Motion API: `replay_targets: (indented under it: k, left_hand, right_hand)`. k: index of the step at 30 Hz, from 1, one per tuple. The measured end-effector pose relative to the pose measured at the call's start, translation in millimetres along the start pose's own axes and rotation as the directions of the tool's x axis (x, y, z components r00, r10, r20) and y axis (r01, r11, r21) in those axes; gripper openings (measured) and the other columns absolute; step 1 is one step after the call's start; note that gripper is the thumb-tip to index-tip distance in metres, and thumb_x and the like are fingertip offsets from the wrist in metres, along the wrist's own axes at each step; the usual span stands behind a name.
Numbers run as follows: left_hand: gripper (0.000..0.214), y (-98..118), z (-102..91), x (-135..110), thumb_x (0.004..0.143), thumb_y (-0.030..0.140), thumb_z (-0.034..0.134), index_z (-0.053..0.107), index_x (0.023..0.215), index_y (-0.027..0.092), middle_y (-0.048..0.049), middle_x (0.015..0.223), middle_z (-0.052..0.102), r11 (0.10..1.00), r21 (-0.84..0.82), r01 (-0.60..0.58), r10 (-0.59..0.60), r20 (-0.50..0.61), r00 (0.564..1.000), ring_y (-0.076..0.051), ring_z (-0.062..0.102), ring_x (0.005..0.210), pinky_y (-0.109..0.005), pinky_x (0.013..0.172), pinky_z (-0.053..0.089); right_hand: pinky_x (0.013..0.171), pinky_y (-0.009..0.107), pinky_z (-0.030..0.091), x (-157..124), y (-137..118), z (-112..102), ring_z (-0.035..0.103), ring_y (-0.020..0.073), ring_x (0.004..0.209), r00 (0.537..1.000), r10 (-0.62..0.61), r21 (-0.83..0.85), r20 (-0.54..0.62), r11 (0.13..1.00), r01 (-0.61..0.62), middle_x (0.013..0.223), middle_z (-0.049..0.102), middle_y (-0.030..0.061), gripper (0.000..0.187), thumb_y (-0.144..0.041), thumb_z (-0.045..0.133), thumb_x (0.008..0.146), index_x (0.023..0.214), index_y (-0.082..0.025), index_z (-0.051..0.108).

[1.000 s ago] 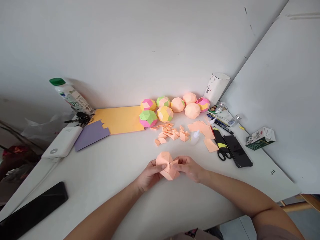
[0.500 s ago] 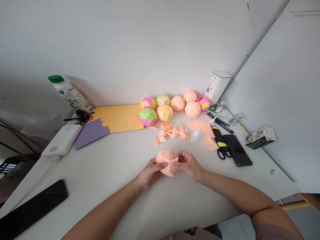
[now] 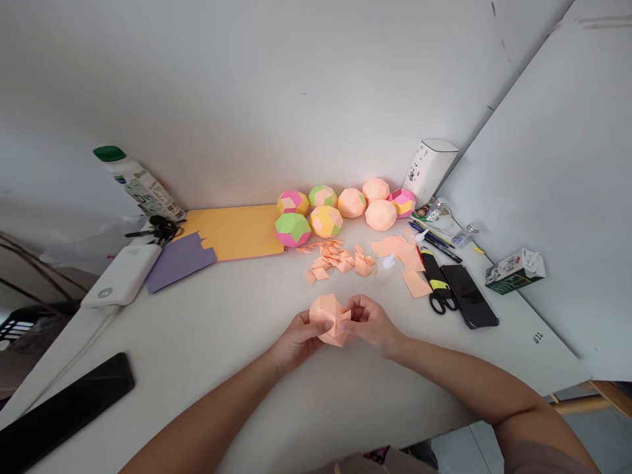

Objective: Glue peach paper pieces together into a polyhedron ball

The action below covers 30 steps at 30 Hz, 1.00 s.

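Note:
A peach-coloured faceted paper ball (image 3: 326, 308) is held above the near middle of the table. My left hand (image 3: 297, 341) grips its left side, with the thumb across the front. At its right side my right hand (image 3: 371, 326) pinches a paper flap of the ball between thumb and fingers. Just beyond lie several small folded peach paper pieces (image 3: 340, 260). A small white glue bottle (image 3: 386, 267) stands to their right. The ball's underside and the fingertips behind it are hidden.
Finished-looking paper balls (image 3: 326, 222) sit along the wall. Orange card (image 3: 241, 232) and purple card (image 3: 180, 263) lie left. Scissors (image 3: 438, 289), a phone (image 3: 470, 296) and a small carton (image 3: 516, 271) are right. A power bank (image 3: 122, 275) and a black device (image 3: 69, 411) lie at far left.
Both hands hold almost the same position on the paper ball. The view has shifted very slightly; nothing was taken up or let go.

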<state>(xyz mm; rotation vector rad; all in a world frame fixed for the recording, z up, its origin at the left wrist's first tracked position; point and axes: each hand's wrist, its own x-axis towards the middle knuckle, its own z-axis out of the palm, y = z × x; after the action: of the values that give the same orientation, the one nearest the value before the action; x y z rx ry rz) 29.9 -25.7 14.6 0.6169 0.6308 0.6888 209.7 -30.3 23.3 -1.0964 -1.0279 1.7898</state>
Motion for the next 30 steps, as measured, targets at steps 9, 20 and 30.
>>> replay_targets:
  k: [9, 20, 30]
  left_hand:
    - [0.036, -0.3, -1.0, 0.5, 0.073, 0.024, 0.068, 0.063, 0.107, 0.013, -0.0125, 0.097, 0.068, 0.998, 0.047, -0.046, 0.045, 0.009, 0.999, -0.025, 0.061, 0.090, -0.034, 0.077, 0.044]
    - [0.043, 3.6, 6.5, 0.2, 0.074, 0.024, 0.066, 0.056, 0.115, 0.014, -0.0149, 0.109, 0.064, 0.997, 0.010, -0.081, 0.081, 0.018, 0.997, -0.028, 0.059, 0.098, -0.037, 0.082, 0.043]
    - [0.045, -0.9, 13.3, 0.4, 0.074, 0.027, 0.068, 0.058, 0.114, 0.012, -0.0163, 0.105, 0.066, 0.986, -0.032, -0.162, 0.160, -0.037, 0.986, -0.031, 0.059, 0.099, -0.042, 0.086, 0.042]
  right_hand:
    - [0.061, 0.025, 0.044, 1.6, -0.6, -0.1, 0.058, 0.0108, 0.064, 0.998, 0.062, 0.069, 0.007, 0.996, -0.062, 0.071, 0.064, -0.0024, 0.040, -0.029, 0.079, 0.059, 0.086, -0.019, 0.051]
    - [0.071, 0.032, 0.047, 7.5, 2.3, -5.7, 0.062, 0.0160, 0.078, 0.994, 0.065, 0.088, 0.083, 0.994, -0.072, 0.083, 0.065, 0.0005, 0.056, -0.027, 0.079, 0.061, 0.106, -0.022, 0.046]
    - [0.085, 0.039, 0.045, 3.4, 12.5, 3.1, 0.056, 0.0217, 0.103, 0.996, -0.029, -0.041, 0.080, 0.999, 0.032, 0.114, 0.056, 0.0082, 0.081, -0.024, 0.077, 0.065, 0.130, -0.026, 0.027]
